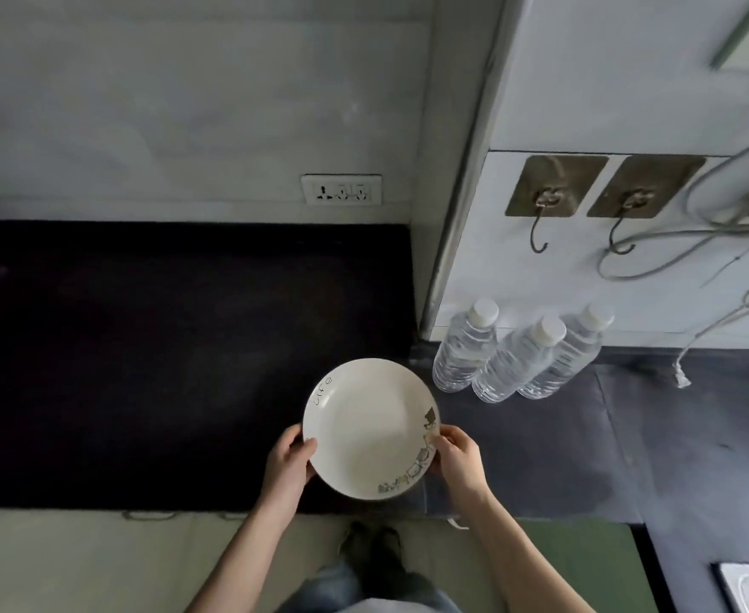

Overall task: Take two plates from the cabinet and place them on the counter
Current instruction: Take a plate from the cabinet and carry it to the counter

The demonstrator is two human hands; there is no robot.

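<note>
Standing at the near edge, the person shows only as two bare forearms, a strip of jeans and dark shoes, the rest cut off by the frame. The left hand clasps the left rim of a white plate, thumb over the edge; the right hand clasps the right rim the same way, its fingers hidden beneath. The plate bears small print along its right and lower rim, too small to read apart from "Life" at upper left. Whether it rests on the dark counter or hangs just above cannot be told, and only one plate is visible. Farther right stand three water bottles touching in a row. Beyond them, two wall hooks, and a socket behind the counter.
</note>
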